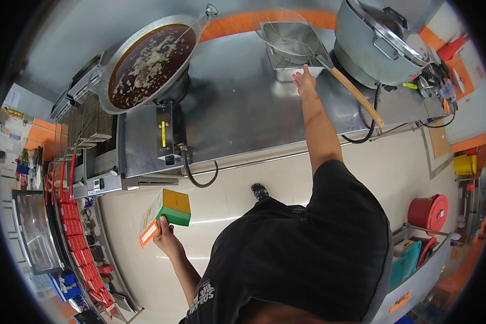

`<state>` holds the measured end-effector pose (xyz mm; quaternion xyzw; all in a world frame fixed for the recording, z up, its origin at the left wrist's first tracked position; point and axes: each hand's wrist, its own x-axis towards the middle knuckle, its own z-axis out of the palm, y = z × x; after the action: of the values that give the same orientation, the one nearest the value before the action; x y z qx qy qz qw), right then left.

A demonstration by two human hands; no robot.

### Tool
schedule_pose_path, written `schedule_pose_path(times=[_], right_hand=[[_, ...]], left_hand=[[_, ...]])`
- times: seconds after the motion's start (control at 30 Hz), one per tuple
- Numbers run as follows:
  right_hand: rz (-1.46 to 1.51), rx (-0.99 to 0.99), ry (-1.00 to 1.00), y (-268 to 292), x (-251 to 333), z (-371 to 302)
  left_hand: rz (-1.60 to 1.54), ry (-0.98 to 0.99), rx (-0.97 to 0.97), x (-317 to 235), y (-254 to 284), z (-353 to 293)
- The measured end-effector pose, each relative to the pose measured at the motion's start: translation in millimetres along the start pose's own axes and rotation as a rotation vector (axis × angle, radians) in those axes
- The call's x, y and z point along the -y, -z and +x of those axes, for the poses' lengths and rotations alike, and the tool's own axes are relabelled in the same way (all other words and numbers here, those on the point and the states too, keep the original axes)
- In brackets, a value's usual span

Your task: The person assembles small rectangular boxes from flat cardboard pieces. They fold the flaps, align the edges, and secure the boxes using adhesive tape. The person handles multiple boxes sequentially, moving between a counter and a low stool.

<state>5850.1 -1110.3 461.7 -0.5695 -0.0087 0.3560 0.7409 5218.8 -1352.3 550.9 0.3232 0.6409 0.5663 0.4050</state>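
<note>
My left hand [167, 237] grips a green and yellow carton [174, 206] with an orange flap, held over the floor in front of the counter. My right arm stretches out over the steel counter. At its end my right hand [305, 81] has its fingers apart, at the near rim of a rectangular metal pan [289, 73]; whether it touches the rim I cannot tell. Across that pan lies a round wire skimmer [291, 43], its long wooden handle [356, 97] pointing toward the near right. Nothing shows in the right hand.
A wide wok [105, 81] of dark brown liquid with pale floating bits sits on a burner at the left. A big lidded metal pot [362, 51] stands right of the pan. Black hoses [191, 175] hang off the counter edge. Behind me is a red lidded bin [429, 213].
</note>
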Motion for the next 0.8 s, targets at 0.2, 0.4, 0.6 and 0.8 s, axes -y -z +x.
schedule_pose_path(times=[0.2, 0.4, 0.6, 0.8], right_hand=[[0.061, 0.066, 0.066, -21.0, -10.9, 27.8], [0.102, 0.07, 0.087, -29.7, -42.3, 4.3], [0.108, 0.106, 0.063, -46.8, -69.4, -69.9], [0.102, 0.137, 0.058, -64.0, -98.6, -121.8]], left_hand=[[-0.041, -0.018, -0.019, -6.8, -1.1, -4.4], [-0.07, 0.012, -0.021, 1.6, 6.5, -2.4], [-0.082, 0.007, 0.013, 2.8, 9.7, 0.1], [-0.105, 0.004, 0.045, 1.3, 19.0, 0.1]])
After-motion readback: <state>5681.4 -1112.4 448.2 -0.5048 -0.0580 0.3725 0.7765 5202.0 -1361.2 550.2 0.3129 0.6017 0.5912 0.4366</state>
